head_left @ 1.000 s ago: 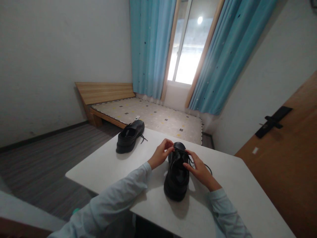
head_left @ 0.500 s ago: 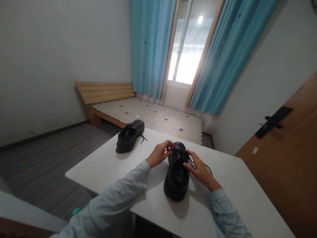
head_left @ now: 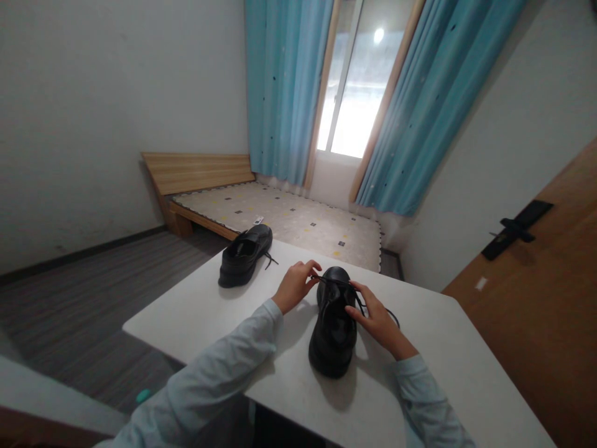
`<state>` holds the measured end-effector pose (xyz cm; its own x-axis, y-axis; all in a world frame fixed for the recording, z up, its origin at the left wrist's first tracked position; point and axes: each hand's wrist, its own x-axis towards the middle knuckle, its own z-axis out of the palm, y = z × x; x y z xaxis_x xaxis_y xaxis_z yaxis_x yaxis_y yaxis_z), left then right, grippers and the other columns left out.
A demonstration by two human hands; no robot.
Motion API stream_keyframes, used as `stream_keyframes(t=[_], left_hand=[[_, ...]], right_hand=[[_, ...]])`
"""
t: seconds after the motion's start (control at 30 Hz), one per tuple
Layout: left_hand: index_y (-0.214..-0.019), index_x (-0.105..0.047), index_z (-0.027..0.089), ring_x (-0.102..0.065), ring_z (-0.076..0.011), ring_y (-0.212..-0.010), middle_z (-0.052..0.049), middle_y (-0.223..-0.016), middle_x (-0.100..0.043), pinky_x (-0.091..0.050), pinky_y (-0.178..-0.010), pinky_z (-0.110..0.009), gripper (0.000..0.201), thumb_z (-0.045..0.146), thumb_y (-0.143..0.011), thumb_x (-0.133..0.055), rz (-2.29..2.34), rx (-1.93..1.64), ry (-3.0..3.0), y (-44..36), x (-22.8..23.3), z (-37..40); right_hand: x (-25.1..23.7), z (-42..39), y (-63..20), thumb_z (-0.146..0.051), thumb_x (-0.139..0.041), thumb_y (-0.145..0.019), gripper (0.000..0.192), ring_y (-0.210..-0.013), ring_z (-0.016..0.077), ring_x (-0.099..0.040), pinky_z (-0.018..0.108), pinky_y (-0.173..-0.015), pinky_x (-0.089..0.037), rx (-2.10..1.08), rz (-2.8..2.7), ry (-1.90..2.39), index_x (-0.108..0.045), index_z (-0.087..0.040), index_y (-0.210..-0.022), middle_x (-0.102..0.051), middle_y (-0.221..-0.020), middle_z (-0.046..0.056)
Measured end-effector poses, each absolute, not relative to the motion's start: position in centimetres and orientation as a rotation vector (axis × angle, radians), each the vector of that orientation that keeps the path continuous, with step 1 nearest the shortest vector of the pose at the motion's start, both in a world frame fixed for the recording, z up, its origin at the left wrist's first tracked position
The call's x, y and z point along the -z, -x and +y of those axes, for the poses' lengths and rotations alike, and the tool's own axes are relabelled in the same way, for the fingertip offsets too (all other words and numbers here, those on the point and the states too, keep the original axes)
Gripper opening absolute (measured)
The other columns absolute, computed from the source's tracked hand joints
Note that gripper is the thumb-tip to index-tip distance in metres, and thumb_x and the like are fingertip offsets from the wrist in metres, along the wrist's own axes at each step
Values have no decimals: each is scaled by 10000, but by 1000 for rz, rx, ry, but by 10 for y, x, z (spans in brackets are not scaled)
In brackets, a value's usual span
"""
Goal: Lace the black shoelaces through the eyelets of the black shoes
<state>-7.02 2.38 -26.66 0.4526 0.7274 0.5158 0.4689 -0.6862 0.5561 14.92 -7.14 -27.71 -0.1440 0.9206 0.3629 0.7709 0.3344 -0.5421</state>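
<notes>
Left hand (head_left: 295, 286) pinches black lace (head_left: 332, 282), drawn taut over near black shoe (head_left: 334, 330); right hand (head_left: 377, 317) rests fingertips on shoe's right side, grip on lace unclear; shoe mid white table (head_left: 196, 311); second shoe (head_left: 245, 255) at far-left edge.

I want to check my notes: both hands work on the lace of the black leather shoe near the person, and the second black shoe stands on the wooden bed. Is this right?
Not quite. The head view shows the second black shoe on the white table, at its far left, not on the wooden bed. The left hand and right hand do work the lace on the near black leather shoe.
</notes>
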Motion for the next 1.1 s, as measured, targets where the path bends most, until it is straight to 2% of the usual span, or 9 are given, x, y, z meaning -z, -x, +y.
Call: stream_keyframes(t=[0.27,0.4,0.5,0.7,0.77,0.87,0.97,1.1], left_hand=[[-891,-597,178,-618,-151,-788,-15,-810,-669,-475,-746,-281,123,145,-774,-622,1003,-1141,-2084,74,263,30],[-848,-584,160,-623,-151,-849,-33,-861,-652,-507,-761,-277,81,161,-770,-605,876,-1198,-1876,74,262,34],[-850,-547,146,-636,-153,-850,-31,-879,-601,-524,-783,-304,136,203,-756,-626,732,-1203,-1622,73,264,35],[-903,-491,154,-641,-99,-717,21,-871,-495,-543,-784,-344,257,283,-755,-656,513,-1151,-1262,71,263,30],[-895,-491,152,-604,-73,-676,28,-850,-488,-553,-753,-336,262,289,-749,-661,487,-1149,-1228,71,261,28],[-883,-509,149,-531,-54,-634,23,-836,-482,-551,-613,-261,283,316,-728,-678,518,-1144,-1266,72,258,27],[-879,-528,147,-497,-57,-585,18,-790,-494,-464,-472,-177,290,347,-727,-672,601,-1136,-1406,75,257,29],[-883,-580,144,-542,-91,-617,2,-733,-560,-412,-485,-170,237,328,-752,-652,727,-1102,-1709,78,260,34]], right_hand=[[279,-72,-151,-474,-520,-845,555,-1250,258,-444,454,-1060,-342,-297,-1957,1469,-388,-203,-1311,-490,-1331,124],[279,-73,-151,-477,-523,-843,553,-1247,257,-450,451,-1057,-348,-299,-1954,1471,-391,-209,-1309,-497,-1322,120],[280,-73,-152,-478,-524,-843,558,-1251,251,-444,443,-1063,-342,-301,-1956,1470,-388,-205,-1311,-491,-1329,119],[282,-73,-154,-476,-522,-845,560,-1245,246,-448,433,-1059,-348,-292,-1965,1480,-392,-191,-1309,-492,-1330,123],[282,-73,-154,-475,-526,-841,557,-1242,248,-452,430,-1053,-356,-290,-1963,1476,-400,-196,-1305,-498,-1326,119],[282,-73,-154,-476,-529,-838,557,-1245,250,-452,431,-1056,-353,-288,-1960,1470,-403,-203,-1307,-502,-1324,115],[282,-73,-155,-481,-526,-838,564,-1253,251,-445,434,-1066,-341,-288,-1958,1475,-398,-200,-1310,-495,-1331,118],[281,-73,-154,-481,-518,-845,563,-1262,246,-431,437,-1071,-332,-301,-1960,1481,-388,-195,-1312,-481,-1341,124]])
